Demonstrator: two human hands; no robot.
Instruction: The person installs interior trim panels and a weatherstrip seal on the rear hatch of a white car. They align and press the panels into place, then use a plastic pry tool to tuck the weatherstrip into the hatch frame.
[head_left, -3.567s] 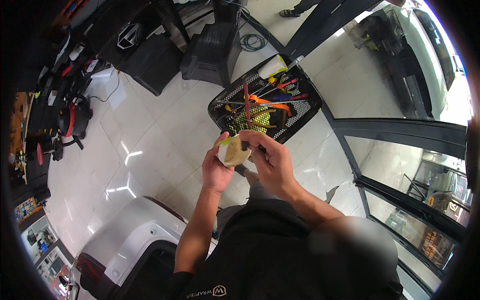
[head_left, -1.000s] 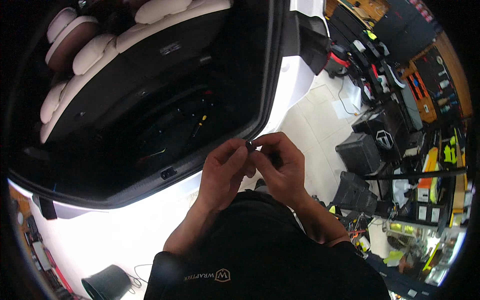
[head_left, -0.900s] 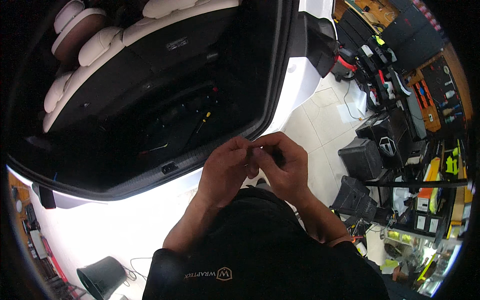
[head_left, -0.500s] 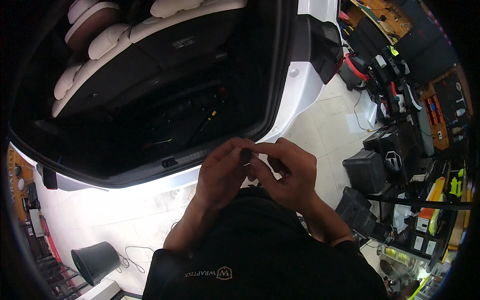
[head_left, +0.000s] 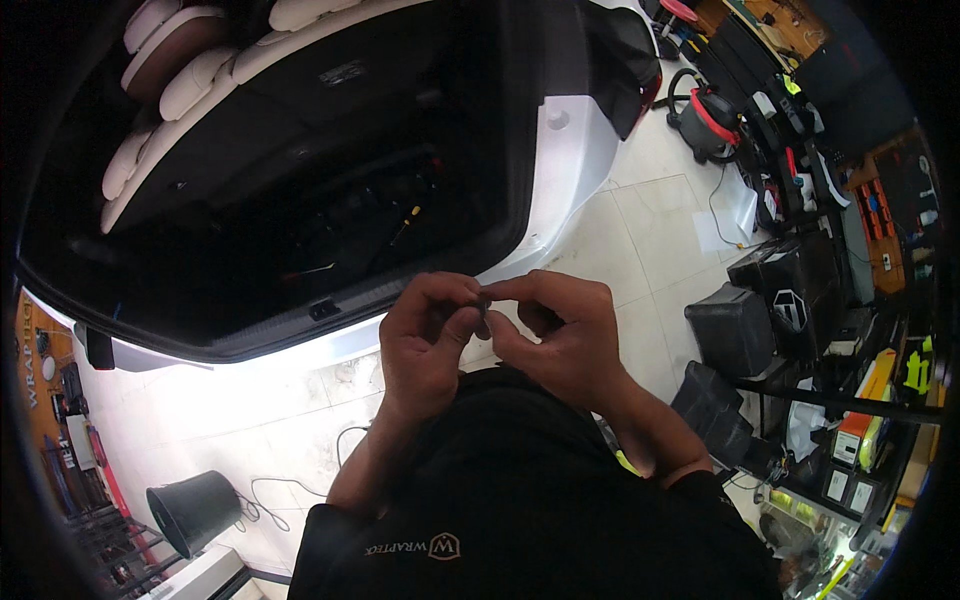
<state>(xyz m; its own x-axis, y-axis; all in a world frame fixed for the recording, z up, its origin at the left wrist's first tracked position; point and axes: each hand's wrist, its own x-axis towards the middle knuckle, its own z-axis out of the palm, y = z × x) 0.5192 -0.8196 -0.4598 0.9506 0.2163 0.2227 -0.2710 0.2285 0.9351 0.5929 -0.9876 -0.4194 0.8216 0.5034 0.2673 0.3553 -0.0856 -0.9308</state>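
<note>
My left hand [head_left: 425, 340] pinches a small dark piece [head_left: 481, 304] between thumb and index finger, in front of my chest. From the other side my right hand [head_left: 562, 340] meets it, with index fingertip and thumb closed in on the same piece. The fingers cover most of it, so its kind cannot be made out. Both hands are just outside the rear sill of a white car's open boot [head_left: 330, 262]. Inside the dark boot lie a yellow-and-black screwdriver [head_left: 404, 226] and a second thin tool [head_left: 308, 271] with a reddish handle.
A black bucket [head_left: 193, 512] stands on the pale tiled floor at lower left, beside a loose cable [head_left: 285, 482]. To the right are a red-and-black vacuum cleaner [head_left: 710, 125], black bins [head_left: 730, 330] and a cluttered shelf [head_left: 800, 395]. The white bumper corner [head_left: 572, 170] is ahead right.
The dark piece is turned and more covered by fingers now. My left fingers have curled and spread apart from the thumb more. The view has shifted slightly, the car moving left in it.
</note>
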